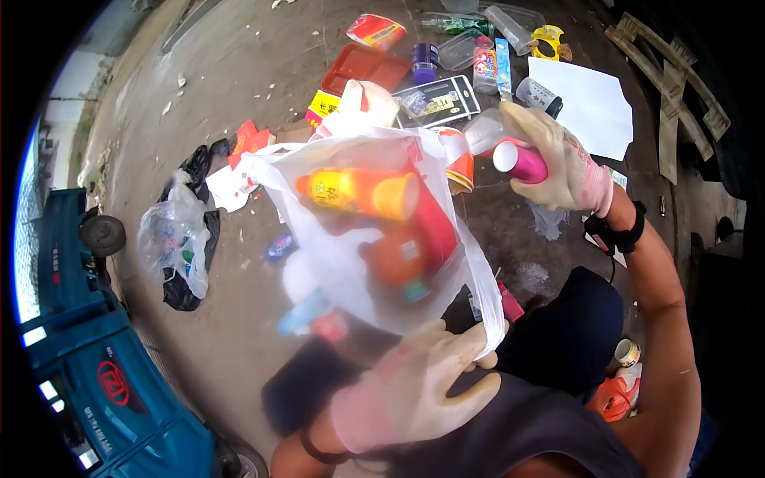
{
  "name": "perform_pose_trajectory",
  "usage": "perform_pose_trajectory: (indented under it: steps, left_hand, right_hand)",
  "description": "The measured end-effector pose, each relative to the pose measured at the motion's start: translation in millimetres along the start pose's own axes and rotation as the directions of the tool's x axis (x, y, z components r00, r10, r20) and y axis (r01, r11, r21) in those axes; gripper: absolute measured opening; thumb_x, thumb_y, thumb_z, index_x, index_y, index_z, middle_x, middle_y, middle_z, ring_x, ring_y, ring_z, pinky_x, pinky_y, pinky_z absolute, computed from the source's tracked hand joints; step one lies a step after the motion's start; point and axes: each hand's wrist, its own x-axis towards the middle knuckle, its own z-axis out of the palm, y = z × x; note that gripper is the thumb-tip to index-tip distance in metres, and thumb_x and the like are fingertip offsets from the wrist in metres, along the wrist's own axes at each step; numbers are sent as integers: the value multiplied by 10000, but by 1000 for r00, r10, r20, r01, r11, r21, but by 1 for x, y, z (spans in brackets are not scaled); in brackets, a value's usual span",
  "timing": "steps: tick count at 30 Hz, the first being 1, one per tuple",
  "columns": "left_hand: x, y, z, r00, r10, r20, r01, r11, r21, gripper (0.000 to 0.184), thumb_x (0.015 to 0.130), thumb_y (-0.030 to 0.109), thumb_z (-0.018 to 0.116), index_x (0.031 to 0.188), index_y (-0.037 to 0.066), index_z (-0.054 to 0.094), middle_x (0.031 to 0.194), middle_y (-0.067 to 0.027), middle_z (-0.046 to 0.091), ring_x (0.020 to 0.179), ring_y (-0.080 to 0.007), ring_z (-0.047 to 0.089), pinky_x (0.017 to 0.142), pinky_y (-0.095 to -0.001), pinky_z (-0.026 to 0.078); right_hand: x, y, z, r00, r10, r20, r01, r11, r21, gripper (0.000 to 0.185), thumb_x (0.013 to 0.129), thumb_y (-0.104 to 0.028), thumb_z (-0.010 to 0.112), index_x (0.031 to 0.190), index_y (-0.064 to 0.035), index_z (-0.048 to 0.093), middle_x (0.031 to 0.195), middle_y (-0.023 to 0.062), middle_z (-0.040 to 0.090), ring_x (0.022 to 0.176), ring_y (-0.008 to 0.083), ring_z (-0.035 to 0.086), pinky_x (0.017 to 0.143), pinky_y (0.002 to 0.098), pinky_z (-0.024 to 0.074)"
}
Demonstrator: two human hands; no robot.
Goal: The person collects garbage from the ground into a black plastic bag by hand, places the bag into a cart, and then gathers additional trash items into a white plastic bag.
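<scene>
My left hand (426, 382), in a pale work glove with a pink cuff, pinches the near rim of a white translucent plastic bag (319, 271). The bag hangs with its mouth spread wide. Inside it lie an orange-and-yellow bottle (358, 193), a red item (430, 219) and a rounded orange container (396, 255) with a greenish end. To the right of the bag, my right hand (554, 151), gloved the same way, is closed around a magenta bottle (526, 162) with a white cap. A clear plastic cup (484, 131) is by its fingertips; whether it is gripped too, I cannot tell.
Beyond the bag lie a red tray (362, 70), a black-and-white box (438, 102), a purple-capped jar (425, 62) and a white sheet (586, 103). Crumpled plastic bags (179, 231) lie at left, near a teal vehicle (111, 350). A wooden pallet (673, 88) stands far right.
</scene>
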Motion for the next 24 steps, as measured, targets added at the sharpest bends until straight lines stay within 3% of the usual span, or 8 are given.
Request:
perform_pose_trajectory:
  steps: [1,3,6,13,17,20,23,24]
  left_hand:
    - [1,-4,3,998,43,-35,-44,999,-7,512,863,38,726,1345,-3,559,876,-97,681,702,-279,672,678,-375,534]
    - [5,-3,4,999,33,-14,-34,999,-42,416,866,38,716,1256,1,576,839,-110,672,696,-306,665,661,-395,519]
    - [9,5,0,991,-94,96,103,990,-95,275,872,43,701,1112,7,570,787,-136,658,694,-350,655,636,-424,498]
    - [8,2,4,988,-122,91,131,985,-110,196,874,47,688,1015,7,558,760,-157,645,694,-396,637,620,-458,477]
    - [6,0,-8,998,-29,53,28,1000,8,209,875,104,721,988,20,568,714,-128,665,682,-374,651,629,-470,485]
    - [-5,-10,-15,997,-46,64,50,996,-67,338,847,66,722,1157,-19,621,792,-146,652,726,-374,641,660,-445,489]
    - [4,8,-36,993,-56,99,64,995,-76,404,831,55,720,1209,-61,639,846,-172,657,778,-388,657,708,-437,511]
    - [3,7,-39,995,-52,90,59,996,-70,402,830,59,721,1204,-62,640,847,-172,659,782,-386,661,712,-436,515]
  right_hand:
    - [21,-28,-10,983,-178,-33,177,984,-28,857,727,-180,785,1484,15,434,1285,235,621,1188,419,601,1034,478,476]
    - [56,-73,-28,909,-381,167,406,900,-157,835,732,-175,803,1481,-7,473,1295,198,608,1178,327,609,1026,438,490]
    - [81,-116,6,809,-550,207,557,607,-567,451,746,-211,754,1169,-108,639,1132,108,667,1008,290,664,916,371,505]
    - [101,-134,140,669,-497,553,741,499,-449,248,863,-292,668,1071,-157,686,1119,61,657,876,268,659,847,421,476]
    - [104,-148,132,552,-807,209,831,511,-221,431,863,-355,689,1234,-140,652,1314,98,614,1194,313,608,957,497,465]
    - [103,-131,114,693,-718,56,704,692,163,600,891,-406,689,1426,-167,563,1536,64,485,1437,287,433,1226,530,249]
    - [119,-88,63,808,-575,126,559,817,142,579,913,-400,679,1411,-119,583,1535,123,511,1423,313,474,1200,517,323]
    - [122,-65,56,863,-504,27,495,856,149,542,918,-379,674,1376,-98,605,1482,147,556,1370,331,523,1168,500,376]
